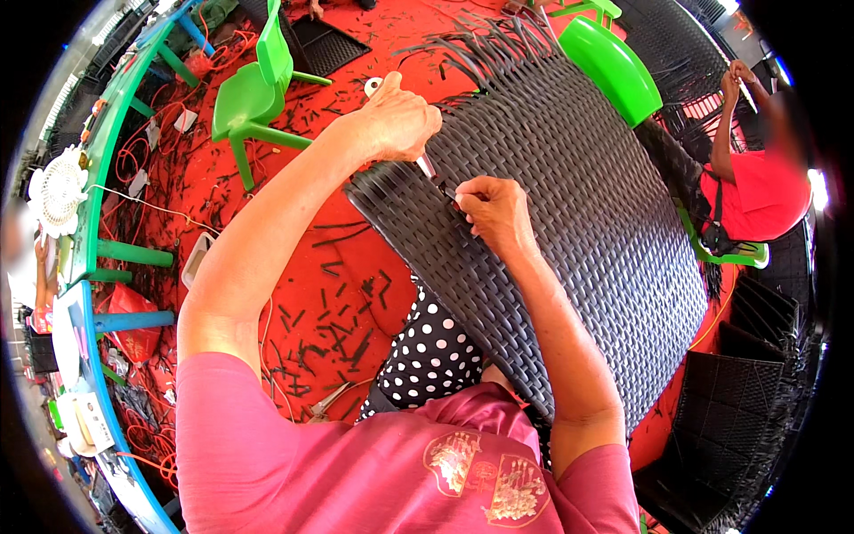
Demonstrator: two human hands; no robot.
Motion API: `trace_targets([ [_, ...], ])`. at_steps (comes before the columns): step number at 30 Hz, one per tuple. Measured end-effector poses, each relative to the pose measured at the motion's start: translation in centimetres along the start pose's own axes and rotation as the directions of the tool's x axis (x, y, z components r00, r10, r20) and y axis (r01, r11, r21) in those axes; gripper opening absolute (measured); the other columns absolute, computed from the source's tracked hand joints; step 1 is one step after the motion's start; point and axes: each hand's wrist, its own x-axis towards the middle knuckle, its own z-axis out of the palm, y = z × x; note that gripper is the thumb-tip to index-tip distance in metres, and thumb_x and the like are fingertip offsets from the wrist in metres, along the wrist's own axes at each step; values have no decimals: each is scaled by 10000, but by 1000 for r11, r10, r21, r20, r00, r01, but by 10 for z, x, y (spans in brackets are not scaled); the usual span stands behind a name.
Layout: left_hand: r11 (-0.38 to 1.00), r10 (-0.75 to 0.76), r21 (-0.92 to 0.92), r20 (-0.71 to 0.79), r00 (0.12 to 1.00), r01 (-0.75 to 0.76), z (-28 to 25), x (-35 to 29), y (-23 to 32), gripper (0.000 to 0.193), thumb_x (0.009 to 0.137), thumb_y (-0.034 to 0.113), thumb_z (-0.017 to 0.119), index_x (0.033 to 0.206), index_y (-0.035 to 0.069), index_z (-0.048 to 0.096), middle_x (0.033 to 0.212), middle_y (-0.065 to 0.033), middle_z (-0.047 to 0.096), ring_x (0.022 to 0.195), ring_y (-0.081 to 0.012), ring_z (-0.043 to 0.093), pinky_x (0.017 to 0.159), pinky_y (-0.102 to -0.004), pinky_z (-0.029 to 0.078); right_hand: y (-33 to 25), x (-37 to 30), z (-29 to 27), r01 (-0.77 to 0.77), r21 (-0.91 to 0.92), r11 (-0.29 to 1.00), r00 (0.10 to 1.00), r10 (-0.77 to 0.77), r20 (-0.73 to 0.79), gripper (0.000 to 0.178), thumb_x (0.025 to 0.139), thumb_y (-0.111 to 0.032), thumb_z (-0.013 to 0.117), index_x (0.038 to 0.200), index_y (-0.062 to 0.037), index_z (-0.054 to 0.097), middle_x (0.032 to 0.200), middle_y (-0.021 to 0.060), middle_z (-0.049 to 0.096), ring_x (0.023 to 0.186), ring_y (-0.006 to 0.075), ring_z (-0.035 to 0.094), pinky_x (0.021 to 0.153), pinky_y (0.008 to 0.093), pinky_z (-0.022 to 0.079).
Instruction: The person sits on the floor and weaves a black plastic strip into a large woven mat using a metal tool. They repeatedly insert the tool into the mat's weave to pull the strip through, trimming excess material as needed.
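A large black woven panel (569, 196) of flat plastic strips slants across my lap, with loose strip ends (498, 44) fanning from its far edge. My left hand (400, 120) is closed in a fist over the panel's left corner. Out of its underside comes a tool's bright metal blade (425, 165), pointing down at the weave; the handle is hidden in the fist. My right hand (500, 214) is just right of the blade, thumb and fingers pinched together against the weave. What they pinch is too small to make out.
Black strip offcuts (334, 338) litter the red floor (302, 240). Green plastic chairs (245, 98) stand at the far left and beyond the panel. A co-worker in a red shirt (765, 191) sits at right. Along the left runs a bench with a white fan (59, 190); black woven pieces (725, 418) lie lower right.
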Motion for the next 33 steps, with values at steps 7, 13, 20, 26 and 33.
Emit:
trace_targets([
  [7, 995, -40, -88, 136, 990, 53, -7, -2, 0, 69, 694, 94, 583, 642, 135, 601, 593, -53, 575, 620, -259, 464, 751, -373, 303, 4, -1, 8, 23, -27, 999, 999, -24, -40, 185, 781, -129, 634, 863, 22, 702, 719, 161, 679, 678, 263, 662, 687, 353, 503],
  [13, 962, -128, -215, 199, 972, 170, -2, -9, -6, 38, 724, 190, 670, 747, 163, 684, 676, -47, 621, 791, -262, 502, 732, -425, 387, 3, -2, 13, 69, -99, 993, 994, -77, -81, 183, 812, -115, 673, 915, 35, 656, 699, 101, 648, 600, 176, 587, 568, 307, 469],
  [20, 894, -146, -399, 168, 975, 202, 12, -15, -15, 92, 742, 221, 704, 784, 140, 702, 716, -48, 653, 830, -286, 582, 699, -434, 454, -17, 3, 24, 222, -321, 921, 967, -249, -47, 171, 809, -116, 687, 915, 8, 633, 773, 209, 647, 752, 398, 624, 707, 452, 494],
  [26, 844, -244, -458, 138, 960, 280, 25, -23, -20, 195, 752, 271, 738, 811, 93, 682, 724, -69, 663, 749, -238, 657, 640, -390, 493, -26, -18, 31, 466, -449, 762, 804, -577, -144, 203, 791, -41, 679, 976, -1, 604, 1099, 214, 526, 992, 408, 520, 812, 471, 462],
  [33, 836, -204, -506, 73, 976, 212, 27, -28, -19, 218, 741, 278, 768, 804, 99, 661, 687, -49, 640, 698, -234, 634, 605, -386, 455, -5, -11, 15, 334, -279, 900, 919, -376, -114, 108, 789, -12, 638, 897, -14, 651, 839, 166, 620, 819, 361, 608, 756, 441, 481],
])
